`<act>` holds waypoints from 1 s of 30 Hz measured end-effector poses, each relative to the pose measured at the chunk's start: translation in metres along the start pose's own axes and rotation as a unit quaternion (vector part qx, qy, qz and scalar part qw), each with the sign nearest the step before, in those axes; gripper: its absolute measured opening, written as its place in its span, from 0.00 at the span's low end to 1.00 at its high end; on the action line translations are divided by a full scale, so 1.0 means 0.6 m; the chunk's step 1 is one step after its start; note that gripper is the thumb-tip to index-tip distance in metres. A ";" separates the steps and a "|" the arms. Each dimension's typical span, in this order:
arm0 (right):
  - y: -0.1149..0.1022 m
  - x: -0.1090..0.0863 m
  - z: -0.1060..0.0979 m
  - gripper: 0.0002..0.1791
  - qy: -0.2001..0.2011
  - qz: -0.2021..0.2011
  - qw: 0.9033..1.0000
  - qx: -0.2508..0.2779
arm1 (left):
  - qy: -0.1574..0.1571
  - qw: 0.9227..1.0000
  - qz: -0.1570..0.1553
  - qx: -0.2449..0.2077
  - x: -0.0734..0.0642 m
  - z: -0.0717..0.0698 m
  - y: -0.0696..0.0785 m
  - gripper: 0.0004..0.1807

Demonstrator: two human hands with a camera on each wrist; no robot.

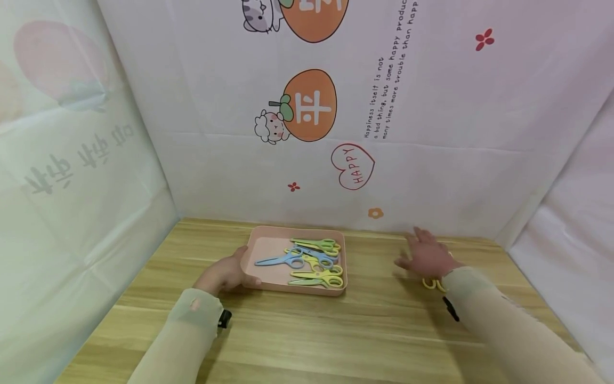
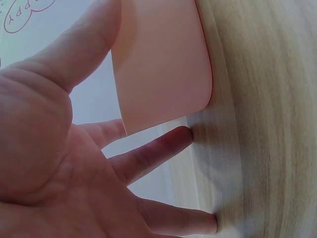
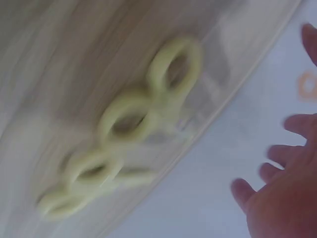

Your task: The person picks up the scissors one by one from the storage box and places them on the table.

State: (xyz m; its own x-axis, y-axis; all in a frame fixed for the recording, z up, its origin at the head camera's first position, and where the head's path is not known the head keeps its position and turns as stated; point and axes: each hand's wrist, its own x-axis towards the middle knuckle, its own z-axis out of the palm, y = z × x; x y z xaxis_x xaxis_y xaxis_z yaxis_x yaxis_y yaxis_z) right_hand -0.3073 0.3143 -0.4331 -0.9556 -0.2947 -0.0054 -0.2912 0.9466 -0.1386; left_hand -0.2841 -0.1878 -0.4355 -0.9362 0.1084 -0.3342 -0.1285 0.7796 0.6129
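A shallow pink tray (image 1: 268, 287) stands on the table with several scissors in it. Among them are blue scissors (image 1: 277, 261), green scissors (image 1: 327, 244) and yellow scissors (image 1: 331, 275). My left hand (image 1: 229, 272) touches the tray's left end, its thumb by the front wall and its fingers spread at the corner (image 2: 99, 163). To the right, my right hand (image 1: 429, 254) hovers with loosely spread fingers, holding nothing. Below it lie two pairs of yellow scissors (image 3: 166, 101), blurred in the right wrist view and mostly hidden behind the hand in the head view.
The wooden table (image 1: 307, 336) ends at a white printed cloth wall (image 1: 230, 176) behind the tray. More white cloth hangs at the left (image 1: 86, 213) and right (image 1: 571, 229). Bare wood lies between the tray and my right hand.
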 end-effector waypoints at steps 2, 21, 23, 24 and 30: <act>-0.034 0.015 0.009 0.49 0.012 -0.017 1.000 0.008 | 0.000 1.000 0.001 0.001 -0.001 -0.001 -0.001 0.67; -0.317 0.085 0.053 0.34 -0.107 -0.241 0.965 -0.009 | 0.002 1.000 0.015 0.004 0.006 0.001 -0.004 0.65; -0.327 0.087 0.055 0.33 -0.121 -0.244 0.962 -0.008 | 0.002 1.000 0.013 0.003 0.006 0.000 -0.005 0.65; -0.329 0.088 0.056 0.32 -0.122 -0.244 0.962 -0.004 | 0.003 1.000 0.013 0.003 0.007 -0.001 -0.005 0.65; -0.331 0.099 0.057 0.24 -0.064 -0.274 0.959 0.035 | 0.003 1.000 0.010 0.002 0.012 -0.003 -0.010 0.65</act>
State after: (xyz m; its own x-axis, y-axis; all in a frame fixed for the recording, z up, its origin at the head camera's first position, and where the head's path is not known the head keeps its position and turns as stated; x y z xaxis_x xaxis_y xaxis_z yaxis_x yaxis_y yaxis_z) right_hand -0.3044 0.1047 -0.4396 -0.6450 -0.7635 -0.0331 -0.7402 0.6349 -0.2213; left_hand -0.2907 -0.1930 -0.4406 -0.9406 0.1199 -0.3176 -0.1090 0.7793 0.6170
